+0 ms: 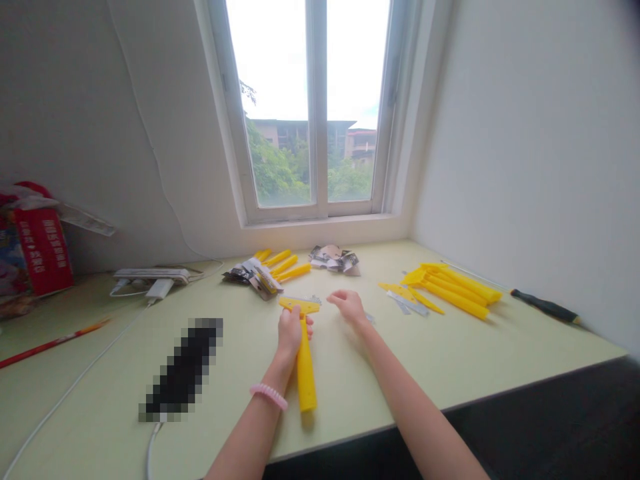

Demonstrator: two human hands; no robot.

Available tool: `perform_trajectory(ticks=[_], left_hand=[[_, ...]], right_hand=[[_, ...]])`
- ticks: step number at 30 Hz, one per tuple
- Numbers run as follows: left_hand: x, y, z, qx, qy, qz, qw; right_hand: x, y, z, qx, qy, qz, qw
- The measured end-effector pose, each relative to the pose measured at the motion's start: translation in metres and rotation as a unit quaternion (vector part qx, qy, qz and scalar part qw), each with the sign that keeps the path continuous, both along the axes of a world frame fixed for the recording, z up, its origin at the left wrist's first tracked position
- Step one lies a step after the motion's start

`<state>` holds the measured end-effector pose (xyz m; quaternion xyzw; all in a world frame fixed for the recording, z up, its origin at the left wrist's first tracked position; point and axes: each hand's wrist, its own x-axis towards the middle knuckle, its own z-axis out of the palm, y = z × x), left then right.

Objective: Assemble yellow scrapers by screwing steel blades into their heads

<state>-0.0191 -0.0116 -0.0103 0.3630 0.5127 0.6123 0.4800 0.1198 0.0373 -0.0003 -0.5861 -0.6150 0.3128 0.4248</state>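
Observation:
My left hand (291, 329) is wrapped round the neck of a yellow scraper (306, 373), its wide head pointing away from me and its handle toward me. Just right of the scraper head, my right hand (349, 307) has its fingers pinched together; whatever they hold, if anything, is too small to make out. Small metal screws (314, 300) lie just beyond the scraper head. To the right are flat yellow plates (400, 291) and metal blades (407, 303), beside a stack of yellow handles (453, 290).
Several yellow scrapers with dark covers (273, 272) and a heap of wrappers (334, 259) lie at the back. A screwdriver (545, 307) is at right. At left are a power strip (150, 275), a blurred-out dark object (183, 370), a red pencil (53, 343) and a red box (44, 250).

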Motion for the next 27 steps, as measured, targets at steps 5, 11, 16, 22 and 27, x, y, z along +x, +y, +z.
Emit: perform_trajectory(ticks=[5, 11, 16, 22, 27], left_hand=[[0.000, -0.001, 0.001, -0.002, 0.014, -0.010, 1.000], [0.002, -0.002, 0.000, -0.004, 0.013, -0.022, 1.000], [0.002, -0.002, 0.000, 0.000, 0.029, -0.020, 0.999], [0.002, -0.002, 0.000, 0.001, 0.028, -0.021, 0.999], [0.003, -0.003, 0.001, 0.001, 0.029, -0.028, 0.999]], right_hand=[[-0.007, -0.012, 0.009, -0.006, 0.121, 0.150, 0.981], [-0.013, -0.013, 0.007, 0.029, 0.089, 0.163, 0.982], [-0.015, -0.012, 0.006, 0.036, 0.080, 0.169, 0.982], [-0.017, -0.018, 0.009, -0.020, 0.100, 0.178, 0.979], [-0.018, -0.019, 0.008, -0.056, 0.127, 0.180, 0.974]])
